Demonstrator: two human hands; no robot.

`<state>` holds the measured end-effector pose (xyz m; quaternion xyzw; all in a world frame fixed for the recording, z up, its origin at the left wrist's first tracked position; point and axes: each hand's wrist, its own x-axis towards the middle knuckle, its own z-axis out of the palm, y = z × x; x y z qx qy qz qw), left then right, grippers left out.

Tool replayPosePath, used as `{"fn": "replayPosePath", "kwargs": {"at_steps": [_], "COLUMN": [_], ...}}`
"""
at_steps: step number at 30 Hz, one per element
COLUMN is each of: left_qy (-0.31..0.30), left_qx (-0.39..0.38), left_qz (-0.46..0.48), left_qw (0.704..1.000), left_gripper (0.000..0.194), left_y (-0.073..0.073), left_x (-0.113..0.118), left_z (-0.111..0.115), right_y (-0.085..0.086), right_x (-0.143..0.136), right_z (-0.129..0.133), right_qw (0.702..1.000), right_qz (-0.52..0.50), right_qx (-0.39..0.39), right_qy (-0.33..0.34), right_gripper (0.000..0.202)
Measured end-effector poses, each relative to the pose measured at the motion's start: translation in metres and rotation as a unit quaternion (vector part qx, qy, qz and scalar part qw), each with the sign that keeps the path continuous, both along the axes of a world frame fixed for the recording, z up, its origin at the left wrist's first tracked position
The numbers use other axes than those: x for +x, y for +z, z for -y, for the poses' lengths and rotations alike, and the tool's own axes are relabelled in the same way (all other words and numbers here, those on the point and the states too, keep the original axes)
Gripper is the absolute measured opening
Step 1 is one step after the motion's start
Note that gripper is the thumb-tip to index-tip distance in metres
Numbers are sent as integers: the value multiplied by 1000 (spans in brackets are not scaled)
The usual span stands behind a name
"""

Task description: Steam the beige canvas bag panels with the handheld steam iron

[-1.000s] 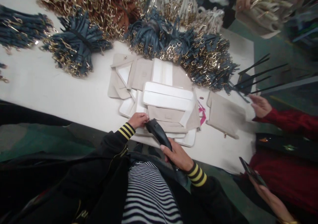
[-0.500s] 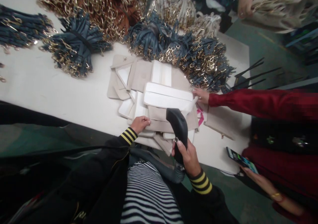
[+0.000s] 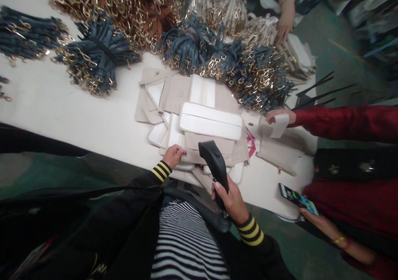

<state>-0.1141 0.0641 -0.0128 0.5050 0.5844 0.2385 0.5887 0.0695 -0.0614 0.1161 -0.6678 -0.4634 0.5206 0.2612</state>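
Note:
In my right hand (image 3: 234,201) is a black gun-shaped tool (image 3: 214,155), curved, with a flat nozzle and a thick dark hose at its lower end. Its nozzle hangs over the near side of a pile of beige bag pieces (image 3: 177,93). My left hand (image 3: 174,155) has its fingers closed at the near-left edge of a beige bag piece (image 3: 208,144) in that pile. A white-lined piece (image 3: 211,121) lies flat on top, its long slit running crosswise. Whether the tool is working I cannot tell.
Bundled blue straps (image 3: 99,52) with gold clasps and brown straps (image 3: 139,15) line the table's (image 3: 77,124) far side. At right, a red-sleeved person holds white paper (image 3: 280,126) and a phone (image 3: 298,199). Another person's hand (image 3: 285,25) rests by stacked beige pieces.
My right hand has shifted the tool slightly left and down. The red-sleeved hand has drawn right, away from the pile, with the white paper. The far person's beige stack is now on the table.

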Motion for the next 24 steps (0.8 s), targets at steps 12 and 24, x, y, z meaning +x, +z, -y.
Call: {"fn": "replayPosePath", "kwargs": {"at_steps": [12, 24], "left_qy": [118, 263], "left_qx": [-6, -100], "left_qz": [68, 250], "left_qw": [991, 927], "left_gripper": [11, 32], "left_y": [-3, 11], "left_x": [11, 15], "left_z": [-4, 4], "right_y": [2, 16], "right_x": [-7, -41], "right_z": [-7, -40], "right_qw": [997, 955], "right_qz": [47, 232], "right_qx": [-27, -59], "right_qy": [63, 174], "right_gripper": [31, 40]}}
